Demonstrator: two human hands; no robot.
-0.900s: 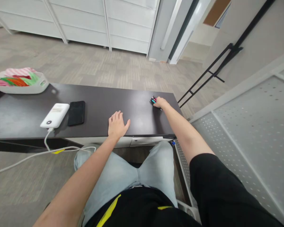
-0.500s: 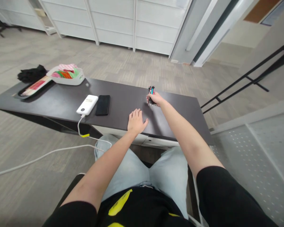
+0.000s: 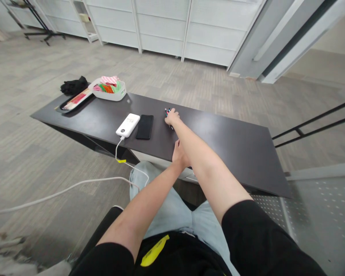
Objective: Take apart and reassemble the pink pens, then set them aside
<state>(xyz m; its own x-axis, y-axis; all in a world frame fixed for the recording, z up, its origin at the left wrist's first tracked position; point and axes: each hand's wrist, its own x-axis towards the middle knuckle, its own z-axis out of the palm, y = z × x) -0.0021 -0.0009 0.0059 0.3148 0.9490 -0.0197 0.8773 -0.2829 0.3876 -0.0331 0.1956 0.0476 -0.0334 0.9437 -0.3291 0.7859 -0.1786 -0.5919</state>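
Note:
My right hand (image 3: 173,116) is closed around a bundle of pens (image 3: 167,111), held at the tabletop near the phone. Dark, teal and pink colours show at the top of the bundle; tips stick out below the fingers, and the rest is hidden by the hand. My left hand (image 3: 180,155) rests at the near edge of the dark table (image 3: 235,149). The right forearm crosses over it and covers most of its fingers, so their position does not show.
A black phone (image 3: 145,127) lies beside a white power bank (image 3: 128,125) with a white cable (image 3: 83,183) trailing left. Farther left are a white basket (image 3: 115,96) of colourful items, a black tray (image 3: 66,109) and a black cloth bundle (image 3: 74,86). White cabinets (image 3: 163,27) stand behind.
My right hand has moved left toward the phone with the pens, which now lean more. The left hand has shifted from lying flat to under the right forearm. The view has swung right.

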